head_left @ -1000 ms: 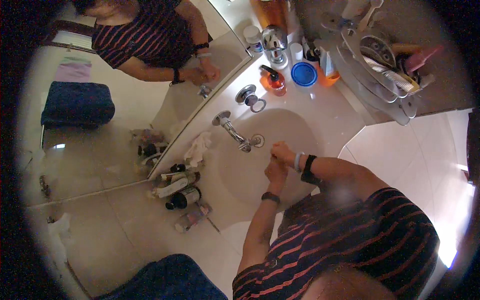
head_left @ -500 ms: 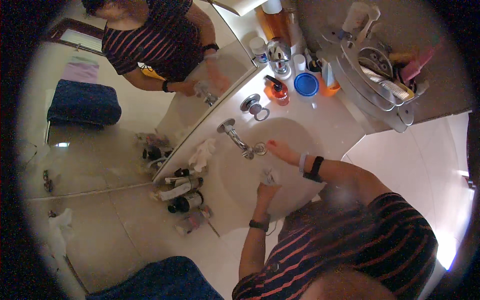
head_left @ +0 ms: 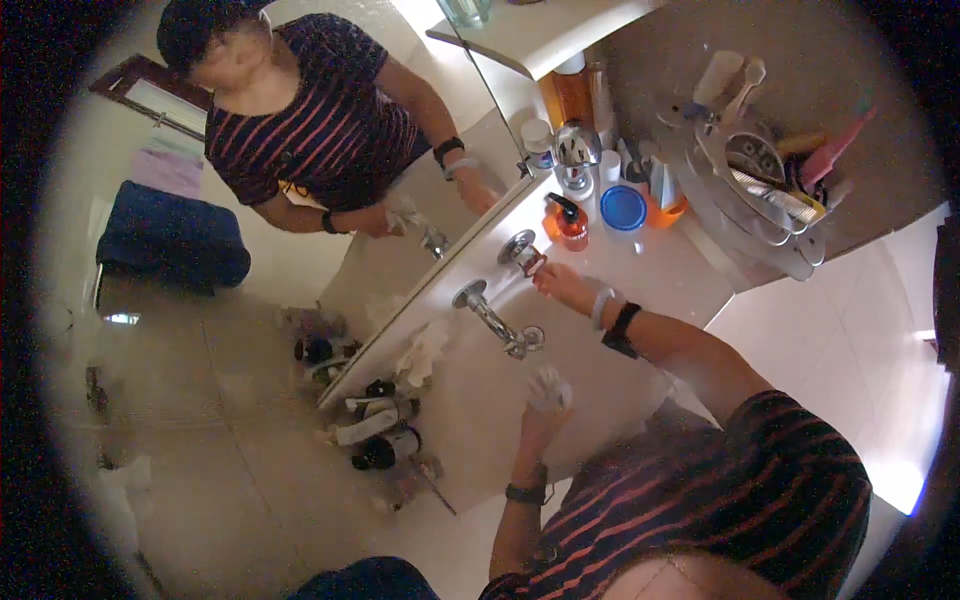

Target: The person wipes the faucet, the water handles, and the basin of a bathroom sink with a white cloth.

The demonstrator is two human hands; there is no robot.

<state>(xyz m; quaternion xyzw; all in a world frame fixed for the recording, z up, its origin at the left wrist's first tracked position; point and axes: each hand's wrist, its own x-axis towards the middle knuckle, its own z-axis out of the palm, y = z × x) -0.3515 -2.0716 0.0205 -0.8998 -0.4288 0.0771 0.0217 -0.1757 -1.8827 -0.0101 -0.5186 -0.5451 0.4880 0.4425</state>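
My left hand is closed round a crumpled, whitish thing over the washbasin; whether it is tissue, cloth or plastic I cannot make out. Farther up and to the right, my right hand has its fingertips on the chrome tap handle mounted at the back of the basin. To its left, a chrome spout reaches out over the bowl. Round metal fittings show at the spout's end. No running water can be made out.
An orange pump bottle and a blue-lidded tub stand behind my right hand. Several bottles and a crumpled white cloth lie left of the basin. A wire rack holds brushes at upper right. A mirror runs along the left.
My right hand has moved up from beside the spout to the tap handle. My left hand still grips the crumpled whitish thing over the basin. The whole view has shifted slightly.
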